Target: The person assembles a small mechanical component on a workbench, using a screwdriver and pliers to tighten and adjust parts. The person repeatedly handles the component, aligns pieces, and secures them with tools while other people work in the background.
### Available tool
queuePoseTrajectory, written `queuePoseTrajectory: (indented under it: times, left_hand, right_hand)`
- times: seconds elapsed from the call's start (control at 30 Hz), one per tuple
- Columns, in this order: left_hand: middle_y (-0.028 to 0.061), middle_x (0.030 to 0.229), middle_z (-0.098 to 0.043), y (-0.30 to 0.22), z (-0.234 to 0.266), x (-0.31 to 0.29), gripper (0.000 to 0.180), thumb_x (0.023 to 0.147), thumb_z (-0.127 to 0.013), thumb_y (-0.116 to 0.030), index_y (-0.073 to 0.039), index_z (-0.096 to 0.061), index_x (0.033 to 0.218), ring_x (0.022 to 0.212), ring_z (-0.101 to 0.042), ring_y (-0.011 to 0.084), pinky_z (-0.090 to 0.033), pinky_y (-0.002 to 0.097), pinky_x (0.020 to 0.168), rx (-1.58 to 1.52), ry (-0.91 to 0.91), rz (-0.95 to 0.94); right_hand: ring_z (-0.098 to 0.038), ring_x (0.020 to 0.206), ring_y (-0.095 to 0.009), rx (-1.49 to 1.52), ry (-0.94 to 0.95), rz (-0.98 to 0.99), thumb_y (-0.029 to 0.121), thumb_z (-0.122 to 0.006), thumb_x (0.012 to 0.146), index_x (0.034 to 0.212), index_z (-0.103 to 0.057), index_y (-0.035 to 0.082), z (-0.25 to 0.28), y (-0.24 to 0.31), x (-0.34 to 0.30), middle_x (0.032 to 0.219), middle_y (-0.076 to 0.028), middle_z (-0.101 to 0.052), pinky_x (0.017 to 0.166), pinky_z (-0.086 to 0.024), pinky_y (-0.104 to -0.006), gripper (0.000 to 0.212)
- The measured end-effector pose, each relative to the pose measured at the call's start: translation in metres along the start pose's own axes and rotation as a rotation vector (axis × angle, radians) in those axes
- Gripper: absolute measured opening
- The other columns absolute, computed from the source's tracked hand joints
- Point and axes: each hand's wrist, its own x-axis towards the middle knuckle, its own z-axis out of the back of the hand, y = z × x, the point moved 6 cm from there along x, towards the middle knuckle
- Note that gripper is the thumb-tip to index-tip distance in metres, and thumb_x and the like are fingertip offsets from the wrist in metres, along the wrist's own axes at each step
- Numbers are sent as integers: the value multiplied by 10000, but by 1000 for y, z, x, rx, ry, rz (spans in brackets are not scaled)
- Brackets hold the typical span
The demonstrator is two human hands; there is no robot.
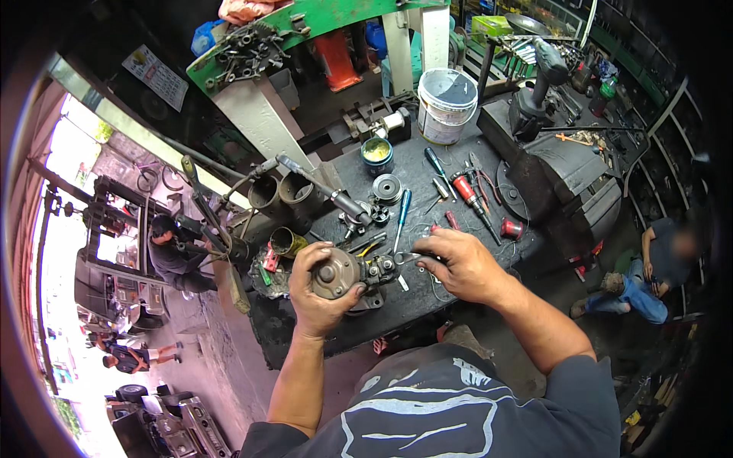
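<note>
My left hand is wrapped round the brown, disc-shaped end of what looks like a starter motor, holding it over the near part of the dark workbench. A smaller black cylinder with metal terminals sits on the motor's right side. At those terminals is the end of a small metal wrench, pinched between the thumb and fingers of my right hand. My palm and fingers hide the rest of the wrench. Just beyond the motor lies a blue-handled screwdriver.
Farther back stand a grease tub and a white bucket, with a pulley nearby. Red-handled tools and pliers lie to the right, before a large vise. Metal cylinders stand left. A person sits at right.
</note>
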Motion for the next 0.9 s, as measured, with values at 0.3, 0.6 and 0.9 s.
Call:
queuePoseTrajectory:
  times: [0.3, 0.6, 0.9]
  left_hand:
    - [207, 1368, -698, -1, 2, 2, 809, 635, -1080, -185, -67, -683, 1329, 1234, -716, 394, -599, 478, 1059, 144, 92, -79]
    - [232, 1456, -639, -2, 0, -15, 1026, 586, -1120, -251, -117, -543, 1423, 1287, -681, 458, -595, 522, 1076, 333, -2, -214]
    - [250, 1455, -627, 9, 0, -15, 1056, 594, -1124, -285, -120, -515, 1441, 1274, -680, 469, -601, 532, 1054, 266, -16, -294]
  right_hand:
    - [-658, 1087, -311, -370, 413, 277, 218, -810, 961, 1206, -823, 134, -35, 27, 59, 1042, -77, -671, 999, -487, -457, 259]
    - [-762, 820, -448, -467, 527, 11, 226, -750, 1005, 1012, -753, 48, -44, 49, 49, 861, -187, -752, 759, -616, -561, 178]
    - [-691, 1060, -349, -517, 382, 176, 174, -752, 963, 1147, -836, 123, -32, 49, 54, 999, -101, -701, 983, -513, -520, 209]
